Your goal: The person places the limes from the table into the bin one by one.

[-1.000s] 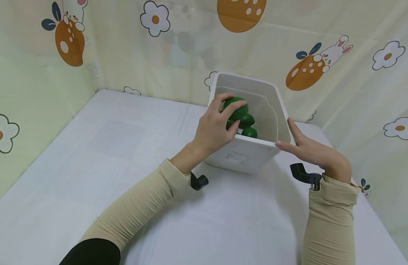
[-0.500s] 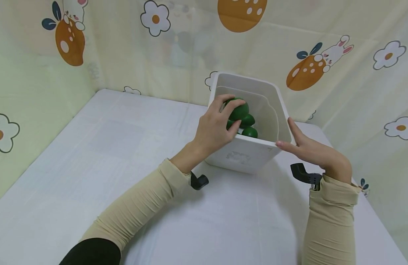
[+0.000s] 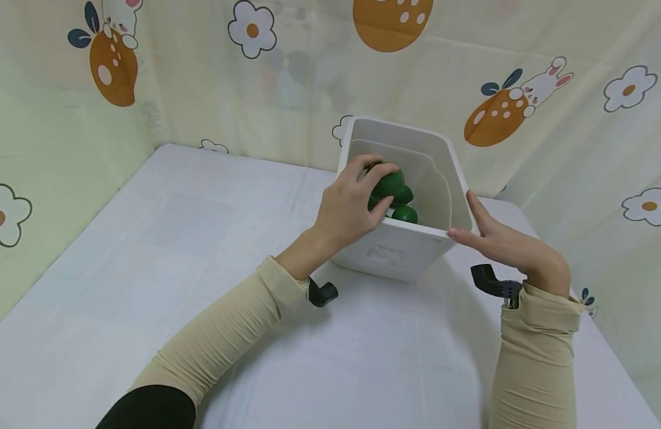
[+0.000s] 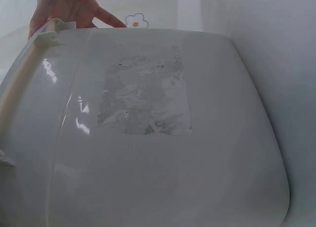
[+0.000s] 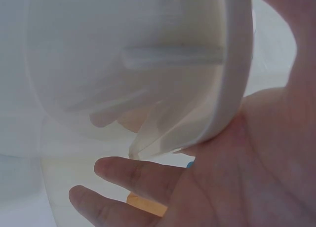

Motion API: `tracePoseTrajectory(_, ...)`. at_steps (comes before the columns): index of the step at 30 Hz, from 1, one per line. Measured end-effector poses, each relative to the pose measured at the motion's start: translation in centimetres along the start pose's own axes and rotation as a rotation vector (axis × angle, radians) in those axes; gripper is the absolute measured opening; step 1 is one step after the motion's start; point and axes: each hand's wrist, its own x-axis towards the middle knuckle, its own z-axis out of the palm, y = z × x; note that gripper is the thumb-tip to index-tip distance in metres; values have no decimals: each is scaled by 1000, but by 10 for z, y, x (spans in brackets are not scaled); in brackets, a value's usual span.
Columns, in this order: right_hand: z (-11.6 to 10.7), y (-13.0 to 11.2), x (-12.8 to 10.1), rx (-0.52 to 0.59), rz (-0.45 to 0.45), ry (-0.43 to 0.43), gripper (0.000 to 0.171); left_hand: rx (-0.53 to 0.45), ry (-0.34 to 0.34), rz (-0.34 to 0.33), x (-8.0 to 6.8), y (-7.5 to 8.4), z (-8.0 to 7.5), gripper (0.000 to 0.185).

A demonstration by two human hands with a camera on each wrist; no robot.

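- White bin (image 3: 402, 253) sits on the tabletop (image 3: 148, 250), near the far edge, close to the curtain (image 3: 523, 53).
- Bin is tilted, mouth facing up and toward the person; glossy plastic, rounded corners, thick rim, scuffed label patch on the near wall, seen close in the left wrist view (image 4: 148, 94).
- Inside: green balls, at least three showing. Top ball (image 3: 389, 182) is dark green, smooth, rounded; two more (image 3: 404, 214) lie below it toward the near wall.
- Left hand (image 3: 348, 205) reaches over the near-left rim into the bin; fingers (image 3: 362, 162) and thumb curl round the top ball, gripping it. That ball is inside the bin, above the others.
- Right hand (image 3: 504, 241) rests flat against the bin's right outer wall, by the rim corner; fingers (image 5: 133, 170) straight and relaxed, gripping nothing, palm toward the wall in the right wrist view.
- Both arms wear beige sleeves (image 3: 228, 328); black camera mounts show at the wrists.
- Curtain is pale with flower, rabbit and orange blob prints.
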Motion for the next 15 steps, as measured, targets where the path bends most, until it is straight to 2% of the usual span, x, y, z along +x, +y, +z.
tracePoseTrajectory(15, 0, 0, 0, -4, -7, 8, 88, 38, -41, -2, 0, 0, 0, 39)
